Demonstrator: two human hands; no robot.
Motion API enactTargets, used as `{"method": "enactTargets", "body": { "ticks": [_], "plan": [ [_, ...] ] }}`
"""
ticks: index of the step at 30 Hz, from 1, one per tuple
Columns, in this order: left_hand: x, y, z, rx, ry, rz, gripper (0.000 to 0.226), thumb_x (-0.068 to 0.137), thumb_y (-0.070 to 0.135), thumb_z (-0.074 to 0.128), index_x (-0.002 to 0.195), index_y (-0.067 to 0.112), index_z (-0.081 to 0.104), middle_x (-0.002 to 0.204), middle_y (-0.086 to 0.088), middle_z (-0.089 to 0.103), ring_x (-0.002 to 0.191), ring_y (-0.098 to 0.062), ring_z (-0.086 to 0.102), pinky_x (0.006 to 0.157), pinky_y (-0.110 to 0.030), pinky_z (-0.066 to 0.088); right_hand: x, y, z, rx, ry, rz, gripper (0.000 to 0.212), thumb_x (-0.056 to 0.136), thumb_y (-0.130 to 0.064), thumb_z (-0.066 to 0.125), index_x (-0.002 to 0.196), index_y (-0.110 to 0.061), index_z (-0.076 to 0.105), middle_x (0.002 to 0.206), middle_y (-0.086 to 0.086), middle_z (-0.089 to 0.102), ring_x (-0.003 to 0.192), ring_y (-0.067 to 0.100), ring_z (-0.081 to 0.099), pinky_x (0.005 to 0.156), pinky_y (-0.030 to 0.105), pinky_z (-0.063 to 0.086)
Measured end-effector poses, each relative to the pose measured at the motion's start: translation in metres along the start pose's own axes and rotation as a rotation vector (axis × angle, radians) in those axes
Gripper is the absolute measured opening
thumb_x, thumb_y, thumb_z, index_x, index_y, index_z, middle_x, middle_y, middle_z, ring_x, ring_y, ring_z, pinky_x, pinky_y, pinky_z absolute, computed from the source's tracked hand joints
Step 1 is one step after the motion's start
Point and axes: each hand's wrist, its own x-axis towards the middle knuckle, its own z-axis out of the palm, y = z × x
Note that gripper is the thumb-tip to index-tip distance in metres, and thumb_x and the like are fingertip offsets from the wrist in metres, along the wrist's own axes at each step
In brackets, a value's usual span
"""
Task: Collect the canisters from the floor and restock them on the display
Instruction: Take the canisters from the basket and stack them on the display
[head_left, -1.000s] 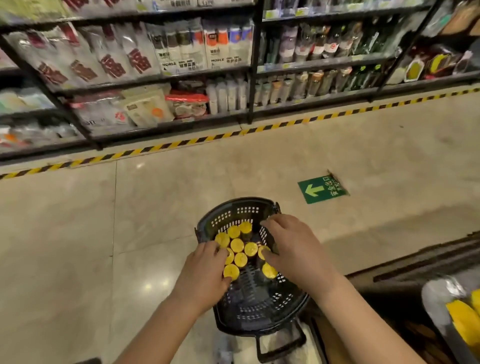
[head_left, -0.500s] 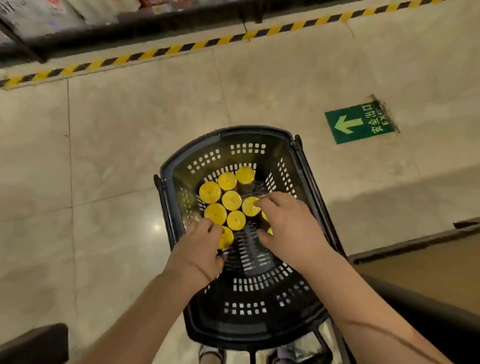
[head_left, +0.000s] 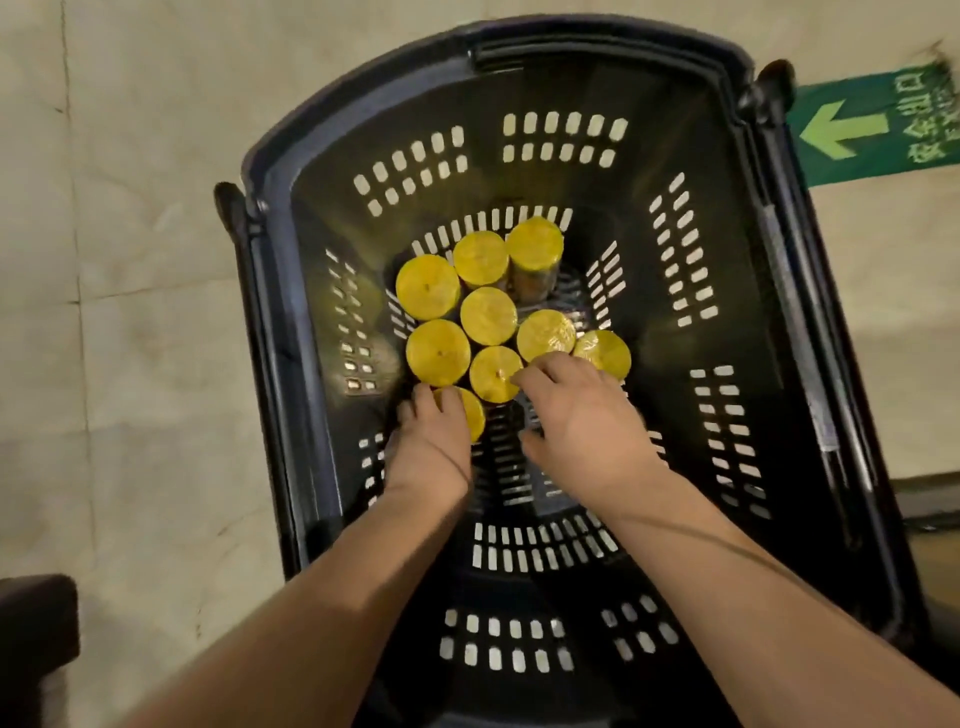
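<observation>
Compared with a second ago, the basket (head_left: 727, 312) is seen from much closer and almost straight from above, and the shelves are lost from view. Both hands are kept low inside it, among the same lids.

Most of the surroundings are taken up by a pale tiled floor (head_left: 130, 260), on which the black, slotted basket is set. Its handle is folded down along the right rim. Two bare forearms are reached in from the near edge.

A green exit sign (head_left: 872, 135) with a pale arrow is stuck to the floor beyond the basket's far right corner. A dark object (head_left: 31, 623), too cropped to be identified, is seen at the lower left edge.

The right hand (head_left: 587, 426) is held palm-down over the basket's bottom, its fingers (head_left: 545, 371) bent and laid on the edges of two lids and its thumb set apart. Whether anything is gripped beneath the palm cannot be told.

The left hand (head_left: 431, 447) is set on the nearest canister (head_left: 470, 415), its fingers (head_left: 423, 402) curled over the lid's left edge.

The canisters (head_left: 488, 316) are stood upright in a tight cluster at the bottom's far end; nine yellow lids are shown.
</observation>
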Motion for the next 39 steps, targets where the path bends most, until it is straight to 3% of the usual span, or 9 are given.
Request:
{"method": "enactTargets", "body": {
  "ticks": [5,8,11,13,17,23,26,30,39],
  "plan": [
    [0.018,0.016,0.022,-0.004,0.094,-0.123,0.037,0.102,0.020,0.043,0.137,0.012,0.032,0.138,-0.013,0.043,0.127,-0.030,0.045,0.103,-0.037,0.036,0.002,0.011,0.011,0.021,-0.033,0.008,0.049,0.078,-0.021,0.078,0.124,-0.013,0.064,0.123,0.009,0.059,0.115,0.033,0.056,0.093,0.046,0.047],
    [0.033,0.017,0.035,-0.059,0.337,-0.089,0.033,0.083,0.015,0.065,0.110,0.012,0.045,0.106,-0.016,0.059,0.097,-0.033,0.061,0.081,-0.038,0.049,0.001,0.020,0.012,0.031,-0.038,0.008,0.051,0.082,-0.023,0.075,0.130,-0.016,0.061,0.128,0.006,0.056,0.120,0.030,0.053,0.099,0.043,0.043],
    [0.037,0.012,0.046,-0.065,0.376,-0.096,0.036,0.071,0.011,0.074,0.096,0.012,0.049,0.088,-0.015,0.061,0.078,-0.032,0.061,0.068,-0.038,0.050,0.006,0.025,0.012,0.022,-0.058,0.012,0.053,0.085,-0.024,0.073,0.134,-0.018,0.058,0.133,0.004,0.054,0.125,0.027,0.049,0.103,0.040,0.039],
    [0.034,0.014,0.043,-0.080,0.306,-0.138,0.055,0.066,0.018,0.086,0.104,0.013,0.047,0.098,-0.013,0.061,0.088,-0.030,0.062,0.077,-0.039,0.050,0.011,0.024,0.012,0.027,-0.058,0.022,0.053,0.084,-0.023,0.073,0.134,-0.017,0.058,0.132,0.005,0.055,0.123,0.028,0.051,0.102,0.042,0.041],
    [0.022,0.021,0.027,-0.262,0.135,-0.177,0.079,0.082,0.027,0.077,0.135,0.014,0.020,0.140,-0.012,0.036,0.127,-0.029,0.044,0.098,-0.035,0.044,0.021,0.018,0.015,0.009,-0.074,0.019,0.055,0.081,-0.019,0.075,0.133,-0.014,0.057,0.129,0.007,0.056,0.116,0.031,0.055,0.094,0.045,0.047],
    [-0.040,0.004,-0.026,-0.523,0.174,-0.012,0.083,0.079,0.024,0.078,0.143,0.013,0.027,0.136,-0.003,0.022,0.123,-0.028,0.043,0.095,-0.035,0.047,0.040,0.016,0.013,-0.041,-0.126,0.019,0.063,0.082,-0.012,0.075,0.140,-0.015,0.050,0.137,0.007,0.050,0.120,0.030,0.053,0.097,0.043,0.047],
    [-0.068,-0.007,-0.050,-0.609,0.264,0.054,0.085,0.075,0.026,0.082,0.144,0.020,0.034,0.134,0.007,0.024,0.125,-0.021,0.041,0.086,-0.029,0.043,0.050,0.011,0.015,-0.105,-0.189,-0.027,0.067,0.082,-0.007,0.074,0.142,-0.016,0.047,0.141,0.007,0.046,0.122,0.031,0.052,0.096,0.041,0.045],
    [-0.083,-0.022,-0.065,-0.739,0.342,0.072,0.090,0.066,0.019,0.087,0.143,0.028,0.042,0.134,0.015,0.031,0.126,-0.020,0.048,0.091,-0.027,0.040,0.063,0.006,0.019,-0.202,-0.271,-0.049,0.076,0.078,0.001,0.073,0.144,-0.015,0.040,0.145,0.007,0.040,0.126,0.030,0.049,0.099,0.041,0.046],
    [-0.068,-0.035,-0.089,-0.775,0.443,0.186,0.086,0.069,0.038,0.082,0.146,0.029,0.045,0.133,0.018,0.033,0.119,-0.001,0.044,0.088,-0.001,0.038,0.078,0.003,0.040,-0.347,-0.251,-0.031,0.082,0.074,-0.010,0.077,0.141,-0.017,0.029,0.135,0.008,0.034,0.120,0.026,0.048,0.092,0.037,0.046]
  ]
}}
